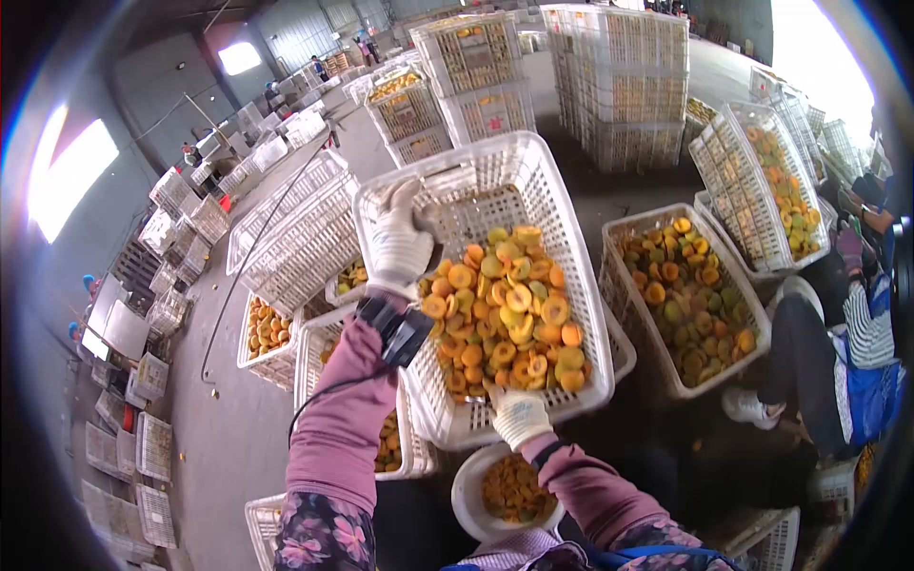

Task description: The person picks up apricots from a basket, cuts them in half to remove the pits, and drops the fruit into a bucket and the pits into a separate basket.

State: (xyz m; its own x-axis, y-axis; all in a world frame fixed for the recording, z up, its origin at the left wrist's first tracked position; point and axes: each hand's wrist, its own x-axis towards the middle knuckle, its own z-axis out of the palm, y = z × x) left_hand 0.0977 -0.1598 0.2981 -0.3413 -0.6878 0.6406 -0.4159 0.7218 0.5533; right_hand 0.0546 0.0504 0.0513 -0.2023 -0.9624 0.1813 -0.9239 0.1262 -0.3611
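A white plastic crate (574, 214) in front of me holds a heap of halved orange and green fruit (509, 305). My left hand (400, 238), in a pale glove, is over the crate's upper left part; its fingers are bent and what they hold, if anything, is hidden. My right hand (517, 414), also gloved, is at the crate's near end beside the fruit, closed round a small metal tool (474, 400) that shows only in part. Below the crate, a white bowl (466, 490) contains orange fruit pieces.
Another fruit-filled crate (609, 271) stands to the right, with a tilted one (733, 205) behind it. Tall crate stacks (624, 86) rise ahead. Crates (305, 233) lie at the left. A seated person (819, 352) is at the far right.
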